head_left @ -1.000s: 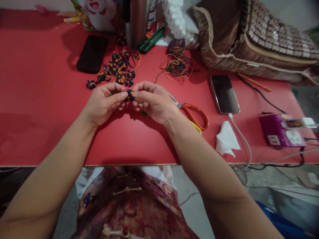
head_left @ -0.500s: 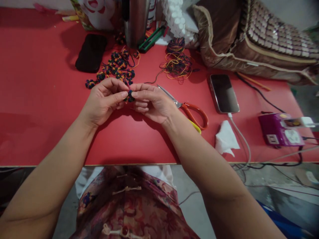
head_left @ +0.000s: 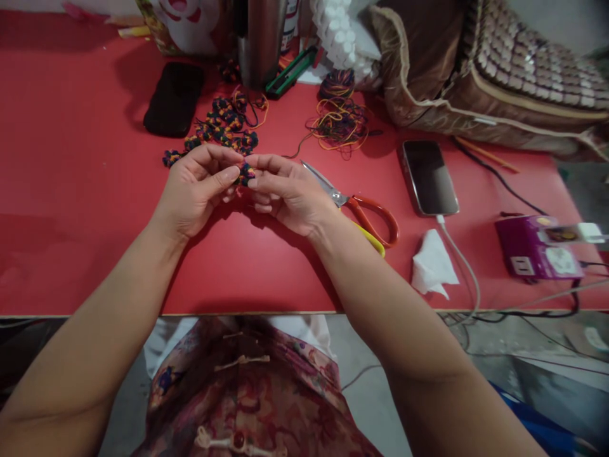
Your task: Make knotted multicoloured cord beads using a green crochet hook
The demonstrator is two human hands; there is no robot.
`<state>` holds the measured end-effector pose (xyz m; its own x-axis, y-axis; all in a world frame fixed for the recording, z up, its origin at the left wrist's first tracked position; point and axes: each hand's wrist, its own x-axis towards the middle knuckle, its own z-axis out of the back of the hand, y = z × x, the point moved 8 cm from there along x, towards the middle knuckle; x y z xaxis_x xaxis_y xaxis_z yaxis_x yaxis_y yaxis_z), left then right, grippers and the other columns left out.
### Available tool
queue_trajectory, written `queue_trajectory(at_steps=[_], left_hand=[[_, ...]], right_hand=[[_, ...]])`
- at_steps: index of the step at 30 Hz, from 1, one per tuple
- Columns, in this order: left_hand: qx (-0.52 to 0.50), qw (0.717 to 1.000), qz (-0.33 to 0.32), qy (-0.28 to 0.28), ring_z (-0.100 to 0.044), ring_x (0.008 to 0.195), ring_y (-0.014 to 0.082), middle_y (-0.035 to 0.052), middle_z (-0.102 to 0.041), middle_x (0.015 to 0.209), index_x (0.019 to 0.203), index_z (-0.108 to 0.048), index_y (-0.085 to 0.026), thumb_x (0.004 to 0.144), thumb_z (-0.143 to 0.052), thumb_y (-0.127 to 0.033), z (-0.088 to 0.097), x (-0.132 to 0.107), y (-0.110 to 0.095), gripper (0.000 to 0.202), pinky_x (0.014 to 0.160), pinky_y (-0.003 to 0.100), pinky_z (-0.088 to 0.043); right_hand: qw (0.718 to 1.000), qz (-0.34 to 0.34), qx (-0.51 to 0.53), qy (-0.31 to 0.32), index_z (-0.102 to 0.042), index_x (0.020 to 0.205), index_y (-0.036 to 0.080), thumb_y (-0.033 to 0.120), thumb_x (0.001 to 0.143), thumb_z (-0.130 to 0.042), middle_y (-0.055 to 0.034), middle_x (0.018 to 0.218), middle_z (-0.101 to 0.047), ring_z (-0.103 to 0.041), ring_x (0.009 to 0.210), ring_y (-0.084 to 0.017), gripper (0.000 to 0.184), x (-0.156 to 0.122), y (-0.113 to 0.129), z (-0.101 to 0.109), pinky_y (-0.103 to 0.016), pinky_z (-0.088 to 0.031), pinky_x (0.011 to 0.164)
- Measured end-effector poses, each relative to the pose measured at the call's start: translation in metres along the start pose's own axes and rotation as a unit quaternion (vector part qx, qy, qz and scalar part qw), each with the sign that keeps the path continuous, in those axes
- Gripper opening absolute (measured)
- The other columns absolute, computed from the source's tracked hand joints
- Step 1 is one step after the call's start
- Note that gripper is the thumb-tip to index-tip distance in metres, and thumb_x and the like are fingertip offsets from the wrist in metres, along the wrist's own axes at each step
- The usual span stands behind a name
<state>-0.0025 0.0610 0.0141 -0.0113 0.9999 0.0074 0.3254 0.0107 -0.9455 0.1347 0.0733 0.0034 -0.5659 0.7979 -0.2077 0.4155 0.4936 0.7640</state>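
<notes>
Between my two hands is a small knotted cord piece [head_left: 245,174], dark with orange and pink flecks. My left hand [head_left: 202,184] pinches its left side between thumb and fingers. From the other side, my right hand [head_left: 283,187] grips it with thumb and forefinger; the fingertips of both hands nearly meet. Just beyond the hands lies a heap of similar knotted cord pieces [head_left: 226,120], partly covered by my left hand. A loose tangle of dark and orange cord [head_left: 340,120] rests further right. Scissors [head_left: 364,216] with orange and yellow handles lie beside my right wrist.
A black phone [head_left: 174,98] lies at the back left of the red table [head_left: 85,190]. Behind stand a metal flask [head_left: 261,44] and a green cutter [head_left: 292,71]. At right are a charging phone [head_left: 431,178], a crumpled tissue [head_left: 434,265], a purple power box [head_left: 537,247] and cables.
The knotted piece has been turned and raised slightly between my fingers, and more of its orange and pink flecks show. The pink strand that stood above it no longer shows there.
</notes>
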Motion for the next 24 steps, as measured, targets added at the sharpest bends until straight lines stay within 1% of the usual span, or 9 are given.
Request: queue_trajectory(at_steps=[2, 4, 8, 10, 14, 17, 19, 22, 24], left_hand=[[0.003, 1.000, 0.002, -0.006, -0.055, 0.068, 0.0104, -0.0013, -0.073, 0.085, 0.091, -0.085, -0.027, 0.076, -0.107, -0.032, -0.001, -0.001, 0.000, 0.027, 0.061, 0.028, -0.045], [-0.001, 1.000, 0.005, -0.005, -0.055, 0.068, 0.0103, -0.0015, -0.071, 0.084, 0.091, -0.083, -0.026, 0.077, -0.106, -0.032, -0.001, 0.000, 0.000, 0.028, 0.062, 0.028, -0.045], [-0.034, 0.999, 0.029, -0.016, -0.057, 0.066, 0.0093, -0.0022, -0.071, 0.083, 0.090, -0.083, -0.025, 0.076, -0.107, -0.030, 0.003, 0.001, 0.006, 0.028, 0.061, 0.027, -0.047], [-0.040, 0.998, 0.035, -0.019, -0.059, 0.066, 0.0087, -0.0028, -0.071, 0.085, 0.092, -0.083, -0.024, 0.077, -0.107, -0.031, 0.006, 0.002, 0.008, 0.030, 0.061, 0.026, -0.049], [-0.032, 0.998, 0.047, -0.008, -0.062, 0.064, 0.0101, -0.0018, -0.074, 0.084, 0.091, -0.084, -0.026, 0.074, -0.109, -0.035, 0.006, 0.003, 0.012, 0.031, 0.058, 0.028, -0.052], [-0.025, 0.999, 0.037, -0.011, -0.061, 0.063, 0.0096, -0.0034, -0.076, 0.084, 0.088, -0.084, -0.030, 0.073, -0.110, -0.034, 0.005, 0.003, 0.010, 0.031, 0.056, 0.027, -0.052], [-0.037, 0.999, 0.036, -0.014, -0.061, 0.062, 0.0083, -0.0042, -0.077, 0.086, 0.088, -0.084, -0.029, 0.073, -0.111, -0.031, 0.005, 0.003, 0.010, 0.031, 0.055, 0.026, -0.052], [-0.066, 0.997, 0.048, -0.016, -0.061, 0.060, 0.0061, -0.0044, -0.075, 0.083, 0.088, -0.085, -0.027, 0.072, -0.111, -0.028, 0.005, 0.003, 0.012, 0.031, 0.053, 0.022, -0.052], [-0.074, 0.995, 0.059, -0.013, -0.061, 0.059, 0.0058, -0.0045, -0.073, 0.080, 0.088, -0.084, -0.026, 0.075, -0.109, -0.026, 0.004, 0.003, 0.012, 0.028, 0.052, 0.020, -0.052]], right_hand=[[1.000, -0.011, 0.005, 0.015, -0.068, 0.106, 0.018, 0.011, 0.077, -0.087, 0.0111, 0.065, -0.058, -0.042, 0.053, -0.005, 0.035, 0.001, -0.002, -0.001, -0.020, -0.034, 0.052], [1.000, -0.024, 0.010, 0.015, -0.067, 0.105, 0.019, 0.013, 0.078, -0.087, 0.0115, 0.064, -0.057, -0.043, 0.052, -0.005, 0.034, 0.002, -0.004, 0.000, -0.019, -0.035, 0.052], [1.000, -0.020, 0.009, -0.017, -0.071, 0.106, 0.019, 0.009, 0.071, -0.089, 0.0079, 0.075, -0.069, -0.056, 0.059, -0.007, 0.041, 0.001, -0.001, 0.004, -0.020, -0.045, 0.054], [1.000, -0.017, 0.000, -0.020, -0.071, 0.107, 0.019, 0.008, 0.068, -0.092, 0.0070, 0.081, -0.073, -0.059, 0.061, -0.008, 0.045, 0.000, -0.001, 0.004, -0.021, -0.047, 0.054], [1.000, 0.006, -0.010, -0.018, -0.069, 0.106, 0.018, 0.012, 0.072, -0.094, 0.0069, 0.076, -0.072, -0.054, 0.057, -0.007, 0.043, 0.001, -0.001, 0.002, -0.021, -0.045, 0.054], [1.000, 0.021, -0.021, -0.012, -0.068, 0.103, 0.019, 0.012, 0.075, -0.093, 0.0086, 0.071, -0.065, -0.048, 0.054, -0.005, 0.037, 0.003, -0.001, 0.002, -0.020, -0.040, 0.054], [0.999, 0.021, -0.026, -0.005, -0.068, 0.103, 0.020, 0.013, 0.077, -0.092, 0.0095, 0.070, -0.063, -0.047, 0.054, -0.005, 0.036, 0.003, -0.001, 0.001, -0.020, -0.039, 0.054], [0.999, 0.021, -0.024, -0.004, -0.070, 0.105, 0.019, 0.012, 0.075, -0.093, 0.0091, 0.071, -0.063, -0.048, 0.055, -0.006, 0.039, 0.002, 0.001, 0.002, -0.020, -0.041, 0.053], [1.000, 0.017, -0.018, -0.018, -0.072, 0.105, 0.018, 0.013, 0.074, -0.093, 0.0071, 0.074, -0.066, -0.054, 0.058, -0.008, 0.038, 0.000, 0.003, 0.003, -0.021, -0.044, 0.054]])
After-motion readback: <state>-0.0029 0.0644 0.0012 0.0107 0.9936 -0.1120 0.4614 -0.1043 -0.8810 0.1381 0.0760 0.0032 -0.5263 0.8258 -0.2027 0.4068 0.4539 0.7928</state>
